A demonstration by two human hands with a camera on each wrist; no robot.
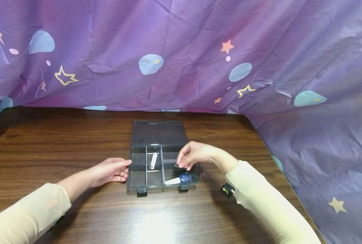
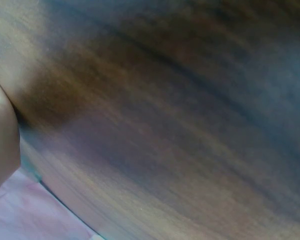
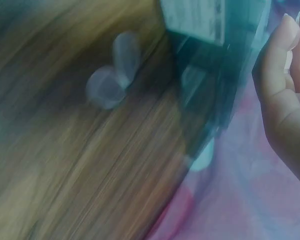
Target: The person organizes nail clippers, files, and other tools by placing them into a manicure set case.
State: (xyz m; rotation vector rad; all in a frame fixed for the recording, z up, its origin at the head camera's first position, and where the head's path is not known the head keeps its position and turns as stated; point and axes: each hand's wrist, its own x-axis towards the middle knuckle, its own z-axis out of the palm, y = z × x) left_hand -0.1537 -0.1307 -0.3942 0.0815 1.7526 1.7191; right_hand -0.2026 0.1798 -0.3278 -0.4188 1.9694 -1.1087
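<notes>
A dark translucent compartment box [image 1: 147, 187] lies on the table with its lid [image 1: 158, 134] folded back. My left hand [image 1: 109, 172] holds its left side, thumb at the rim and fingers against the outer wall. Above the right-hand compartment, my right hand [image 1: 196, 156] pinches a small thin disc [image 1: 176, 165] between thumb and fingertips. Lying below that hand is a blue bottle with a long white cap [image 1: 172, 181], like nail polish. A narrow whitish nail clipper [image 1: 153, 160] sits in the middle compartment.
Two clear round discs [image 3: 106, 87] lie on the wooden table just right of the box. Two black latches [image 1: 142, 192] stick out from the box's front edge. A purple patterned cloth [image 1: 181, 67] hangs behind the table and along its right side.
</notes>
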